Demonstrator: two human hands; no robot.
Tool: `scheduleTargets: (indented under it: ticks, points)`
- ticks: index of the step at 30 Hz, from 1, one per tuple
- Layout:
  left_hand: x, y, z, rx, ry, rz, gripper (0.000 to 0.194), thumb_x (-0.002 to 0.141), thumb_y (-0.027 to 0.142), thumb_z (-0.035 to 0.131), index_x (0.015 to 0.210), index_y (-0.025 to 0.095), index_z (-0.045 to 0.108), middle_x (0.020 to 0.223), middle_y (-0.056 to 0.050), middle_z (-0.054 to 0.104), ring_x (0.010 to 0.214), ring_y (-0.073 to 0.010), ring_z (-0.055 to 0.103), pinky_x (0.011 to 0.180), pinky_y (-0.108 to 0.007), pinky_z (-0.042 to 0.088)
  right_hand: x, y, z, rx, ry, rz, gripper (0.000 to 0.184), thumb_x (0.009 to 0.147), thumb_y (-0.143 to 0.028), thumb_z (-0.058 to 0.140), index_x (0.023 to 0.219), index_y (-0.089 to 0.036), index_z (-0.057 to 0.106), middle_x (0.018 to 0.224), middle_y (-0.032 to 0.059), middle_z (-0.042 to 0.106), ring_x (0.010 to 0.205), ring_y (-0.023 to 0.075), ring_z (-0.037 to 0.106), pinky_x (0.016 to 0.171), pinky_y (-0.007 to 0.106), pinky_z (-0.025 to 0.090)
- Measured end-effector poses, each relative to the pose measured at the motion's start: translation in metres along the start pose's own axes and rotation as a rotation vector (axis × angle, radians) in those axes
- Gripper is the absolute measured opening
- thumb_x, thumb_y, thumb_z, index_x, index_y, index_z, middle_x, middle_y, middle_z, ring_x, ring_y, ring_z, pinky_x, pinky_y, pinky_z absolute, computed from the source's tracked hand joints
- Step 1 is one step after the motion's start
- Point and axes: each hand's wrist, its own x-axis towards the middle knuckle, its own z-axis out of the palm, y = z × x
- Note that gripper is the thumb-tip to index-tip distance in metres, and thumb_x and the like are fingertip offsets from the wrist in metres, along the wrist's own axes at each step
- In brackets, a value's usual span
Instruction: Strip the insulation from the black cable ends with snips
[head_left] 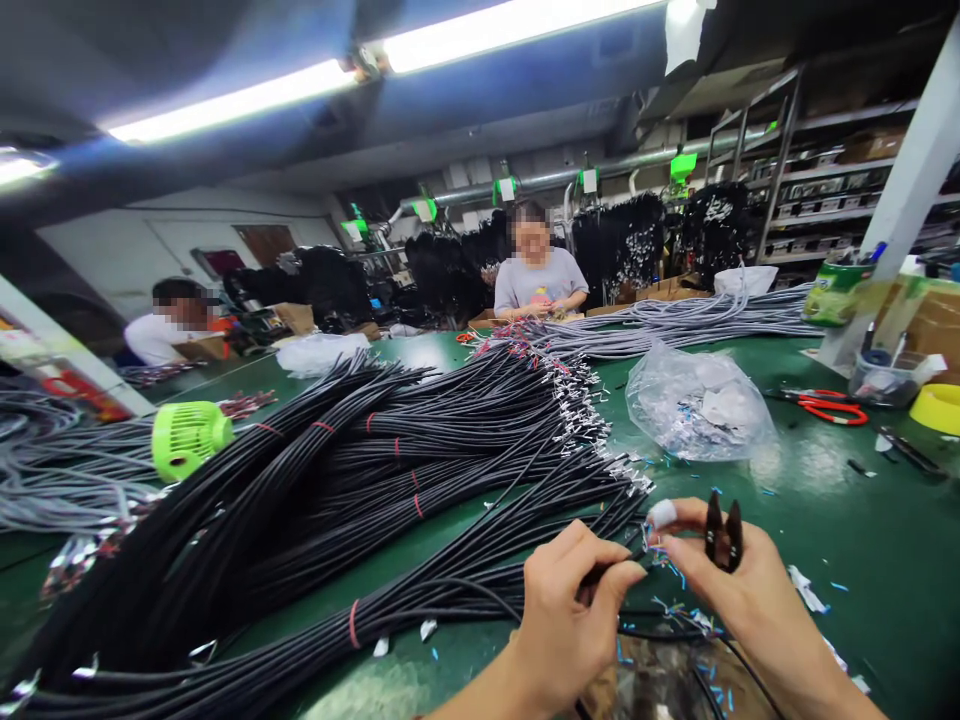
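My left hand is closed, thumb against the bent index finger, around a black cable that is mostly hidden by the fingers. To its right, my right hand holds small dark cutting pliers in the palm, jaws pointing up and slightly apart. Its thumb and index finger, which has a white covering on the tip, come together at thin coloured wire ends. Just beyond both hands lie long bundles of black cables, tied with red bands, their stripped ends facing right.
A clear plastic bag of scraps sits behind my right hand. Red-handled scissors and a yellow tape roll lie at the right. A green fan and grey cables are at the left. Two people sit across the green table.
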Motion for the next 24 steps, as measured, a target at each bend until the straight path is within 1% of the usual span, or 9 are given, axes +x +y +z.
scheduleTargets:
  ticks: [2, 4, 6, 7, 10, 15, 18, 22, 24]
  points:
    - [0.0, 0.0, 0.0, -0.004, 0.003, -0.002, 0.016, 0.081, 0.011, 0.057, 0.067, 0.013, 0.064, 0.056, -0.003, 0.059, 0.049, -0.0119, 0.051, 0.048, -0.022, 0.038, -0.002, -0.002, -0.005, -0.109, 0.012, -0.114, 0.024, 0.075, -0.033, 0.066, 0.093, -0.018, 0.066, 0.081, 0.0056, 0.073, 0.056, 0.0134, 0.059, 0.051, 0.024, 0.047]
    - [0.0, 0.0, 0.0, -0.01, 0.002, -0.007, 0.017, 0.081, 0.011, 0.057, 0.066, 0.012, 0.065, 0.056, -0.003, 0.059, 0.049, -0.0119, 0.052, 0.048, -0.022, 0.038, -0.003, -0.003, -0.007, -0.145, -0.024, -0.146, 0.025, 0.079, -0.036, 0.063, 0.096, -0.018, 0.066, 0.083, 0.0064, 0.074, 0.047, 0.0109, 0.055, 0.041, 0.022, 0.042]
    - [0.0, 0.0, -0.001, -0.011, -0.003, -0.009, 0.016, 0.081, 0.011, 0.058, 0.067, 0.012, 0.065, 0.056, -0.004, 0.058, 0.05, -0.0118, 0.052, 0.048, -0.022, 0.038, -0.004, -0.003, -0.009, -0.153, -0.041, -0.149, 0.026, 0.08, -0.038, 0.062, 0.096, -0.018, 0.066, 0.077, 0.0048, 0.073, 0.04, 0.008, 0.048, 0.034, 0.019, 0.035]
    - [0.0, 0.0, -0.001, -0.01, -0.004, -0.009, 0.016, 0.081, 0.011, 0.058, 0.067, 0.011, 0.065, 0.056, -0.004, 0.058, 0.05, -0.0118, 0.052, 0.048, -0.022, 0.038, -0.004, -0.003, -0.009, -0.155, -0.044, -0.146, 0.025, 0.08, -0.038, 0.063, 0.095, -0.018, 0.066, 0.071, 0.0033, 0.072, 0.039, 0.0074, 0.047, 0.034, 0.019, 0.034]
    - [0.0, 0.0, -0.001, -0.004, -0.008, 0.001, 0.014, 0.08, 0.011, 0.058, 0.068, 0.011, 0.066, 0.056, -0.004, 0.058, 0.049, -0.0117, 0.051, 0.047, -0.022, 0.037, -0.003, 0.001, -0.011, -0.18, -0.033, -0.153, 0.024, 0.078, -0.038, 0.066, 0.092, -0.018, 0.067, 0.06, 0.0003, 0.067, 0.043, 0.0096, 0.051, 0.038, 0.02, 0.04]
    - [-0.002, 0.0, 0.0, 0.001, -0.003, 0.018, 0.011, 0.079, 0.011, 0.06, 0.07, 0.01, 0.066, 0.057, -0.004, 0.058, 0.049, -0.0115, 0.05, 0.046, -0.022, 0.037, -0.002, 0.006, -0.017, -0.305, 0.008, -0.263, 0.02, 0.077, -0.034, 0.066, 0.093, -0.021, 0.068, 0.068, 0.002, 0.071, 0.055, 0.016, 0.064, 0.043, 0.021, 0.048]
    - [-0.003, 0.0, 0.001, 0.009, 0.006, 0.019, 0.009, 0.078, 0.01, 0.061, 0.071, 0.011, 0.066, 0.056, -0.003, 0.056, 0.048, -0.0108, 0.049, 0.045, -0.021, 0.036, -0.002, 0.002, -0.018, -0.418, 0.026, -0.349, 0.019, 0.08, -0.032, 0.063, 0.094, -0.021, 0.069, 0.065, 0.0006, 0.07, 0.051, 0.0153, 0.063, 0.039, 0.021, 0.047]
    - [-0.003, 0.001, 0.0, 0.024, 0.014, 0.031, 0.008, 0.077, 0.01, 0.062, 0.071, 0.011, 0.066, 0.056, -0.002, 0.056, 0.046, -0.0099, 0.047, 0.043, -0.021, 0.035, -0.003, -0.004, -0.014, -0.536, 0.013, -0.424, 0.019, 0.083, -0.031, 0.06, 0.094, -0.02, 0.069, 0.054, -0.0023, 0.063, 0.042, 0.0133, 0.057, 0.036, 0.022, 0.045]
    - [-0.003, 0.001, 0.0, 0.039, 0.014, 0.035, 0.008, 0.077, 0.011, 0.062, 0.07, 0.011, 0.066, 0.055, -0.002, 0.055, 0.045, -0.0097, 0.047, 0.043, -0.021, 0.034, -0.005, -0.004, -0.011, -0.572, 0.039, -0.477, 0.017, 0.082, -0.03, 0.061, 0.093, -0.02, 0.069, 0.051, -0.0036, 0.061, 0.038, 0.0121, 0.054, 0.034, 0.021, 0.043]
